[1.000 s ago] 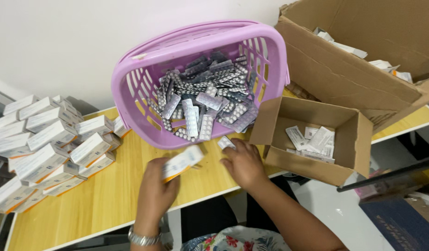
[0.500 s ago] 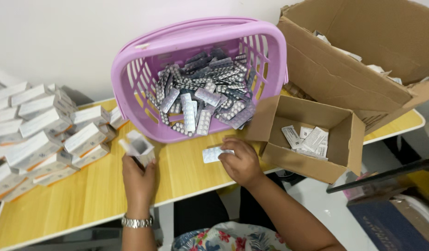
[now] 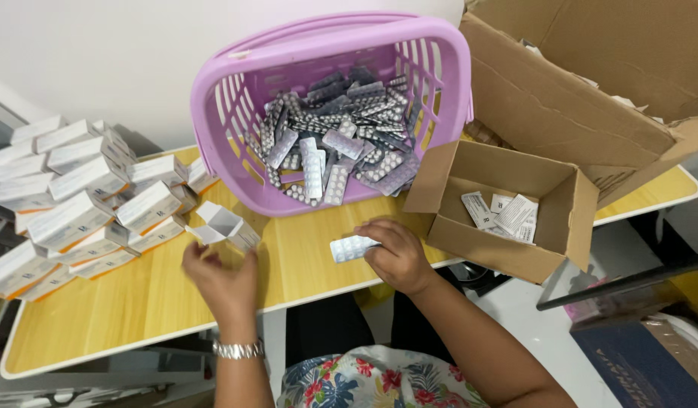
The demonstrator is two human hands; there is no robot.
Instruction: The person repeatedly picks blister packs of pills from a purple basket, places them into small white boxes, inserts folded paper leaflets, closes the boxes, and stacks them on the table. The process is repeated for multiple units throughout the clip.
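Left hand: the left hand (image 3: 222, 281) is loosely spread and blurred near the table's front edge, its fingers just beside a small white carton (image 3: 222, 225) with its end flaps open; whether they touch it I cannot tell.
Right hand: the right hand (image 3: 396, 255) presses fingers down on a silver blister strip (image 3: 351, 247) lying flat on the yellow table (image 3: 107, 317), a grip that suits sliding it.
Open carton: its mouth faces up and toward the person, probably so a strip can go in.
Basket: the lilac basket (image 3: 228, 113) leans on its side at the back edge, so its heap of blister strips (image 3: 337, 143) sits within reach.
Boxes: white cartons (image 3: 69, 204) are stacked at the left end; a brown cardboard box (image 3: 549, 204) with paper leaflets (image 3: 504, 214) is at the right.
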